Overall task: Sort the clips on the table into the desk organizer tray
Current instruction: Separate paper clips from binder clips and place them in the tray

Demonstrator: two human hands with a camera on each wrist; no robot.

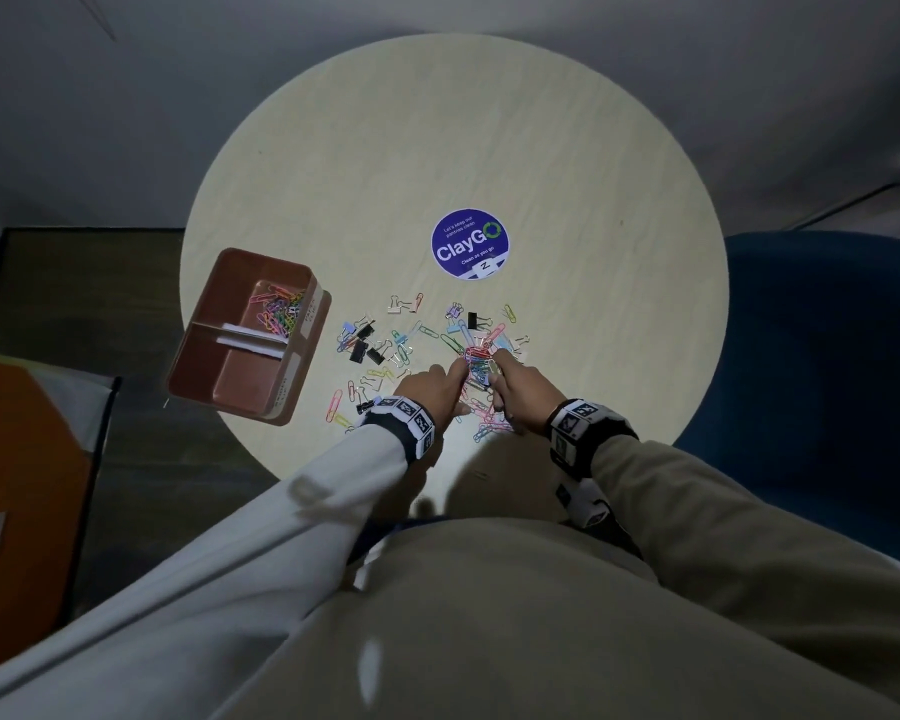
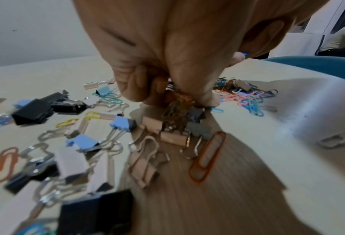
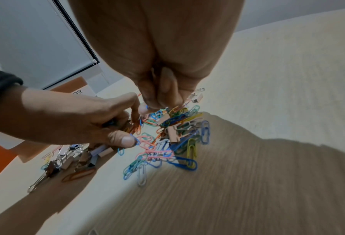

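A bunch of coloured paper clips (image 1: 476, 363) lies heaped near the table's front, and both hands meet on it. My left hand (image 1: 455, 368) pinches a tangle of paper clips (image 2: 177, 109) with curled fingers (image 2: 131, 89). My right hand (image 1: 497, 366) pinches clips from the same heap (image 3: 177, 139), its fingertips (image 3: 163, 95) pressed together. In the right wrist view the left hand (image 3: 127, 127) also grips clips. The brown organizer tray (image 1: 245, 379) stands at the table's left edge, with paper clips (image 1: 276, 309) in its far compartment.
Black, blue and pale binder clips (image 1: 362, 348) lie scattered between tray and hands, with loose paper clips (image 1: 333, 405) near the front edge. A purple round sticker (image 1: 470, 243) marks the table's middle. A blue chair (image 1: 827, 330) stands right.
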